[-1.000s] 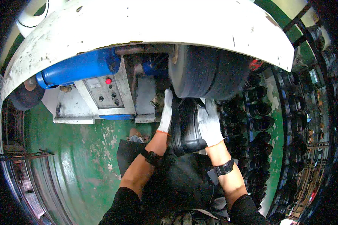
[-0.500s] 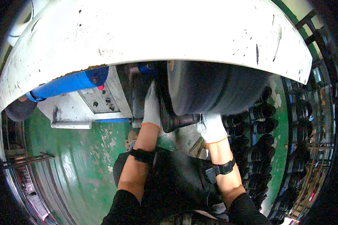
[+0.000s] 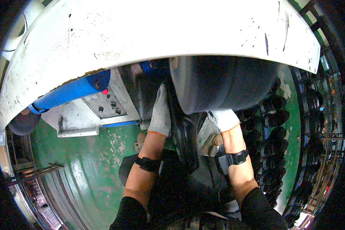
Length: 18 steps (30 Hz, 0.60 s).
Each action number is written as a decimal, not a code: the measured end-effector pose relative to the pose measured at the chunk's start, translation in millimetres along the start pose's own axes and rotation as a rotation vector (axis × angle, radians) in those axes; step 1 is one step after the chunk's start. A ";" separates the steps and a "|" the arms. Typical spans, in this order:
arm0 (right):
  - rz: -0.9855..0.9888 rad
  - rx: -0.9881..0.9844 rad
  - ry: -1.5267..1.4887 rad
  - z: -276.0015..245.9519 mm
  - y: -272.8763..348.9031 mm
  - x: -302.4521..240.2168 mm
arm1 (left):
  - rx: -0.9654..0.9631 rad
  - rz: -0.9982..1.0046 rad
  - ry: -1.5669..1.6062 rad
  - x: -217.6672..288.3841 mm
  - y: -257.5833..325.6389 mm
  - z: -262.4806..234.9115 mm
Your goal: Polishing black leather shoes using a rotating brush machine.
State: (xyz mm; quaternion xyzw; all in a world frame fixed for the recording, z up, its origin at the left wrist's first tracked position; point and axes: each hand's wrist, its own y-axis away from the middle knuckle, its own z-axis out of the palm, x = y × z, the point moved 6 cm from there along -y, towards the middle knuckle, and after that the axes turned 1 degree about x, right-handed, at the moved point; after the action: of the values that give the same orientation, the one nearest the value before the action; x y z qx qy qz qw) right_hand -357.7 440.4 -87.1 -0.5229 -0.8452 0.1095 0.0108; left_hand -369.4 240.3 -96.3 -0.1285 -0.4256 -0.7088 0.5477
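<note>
Between my hands is a black shoe (image 3: 184, 142), its lower end hanging below the large dark roller (image 3: 222, 86), which looks blurred as if spinning. My left hand (image 3: 161, 113), in a white knit glove with an orange cuff, lies along the shoe's left side. Its fingers point away from me and are pressed together against it. Just under the roller's near edge, my gloved right hand (image 3: 225, 119) is closed, with its fingertips turned toward the shoe. The roller and the shoe partly hide the fingers of both hands.
A white machine hood (image 3: 161, 30) spans the top, above the roller. To the left are a blue tube (image 3: 71, 92) and a control panel (image 3: 109, 103) with knobs and a red button. Rows of black shoes (image 3: 274, 119) stand on the right. The floor (image 3: 88, 153) is green and worn.
The black shoe has swung from lying sideways under the roller to hanging down toward me. Both hands have shifted slightly right in the picture.
</note>
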 end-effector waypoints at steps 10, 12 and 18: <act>0.175 0.187 -0.166 -9.2 24.3 14.4 | -0.432 0.758 -1.318 29.4 86.3 84.8; 0.193 0.128 -0.272 -11.4 20.5 12.8 | -0.663 0.516 -1.005 -14.3 26.0 38.1; -0.079 -0.043 0.439 -47.2 18.1 -14.7 | -0.355 0.160 0.118 -41.1 -4.7 33.7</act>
State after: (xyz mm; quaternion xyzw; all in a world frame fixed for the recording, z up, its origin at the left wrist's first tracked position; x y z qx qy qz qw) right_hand -328.8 443.4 -43.2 -0.5009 -0.8445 -0.0258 0.1877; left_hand -368.1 293.0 -104.8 -0.2148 -0.2496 -0.7331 0.5951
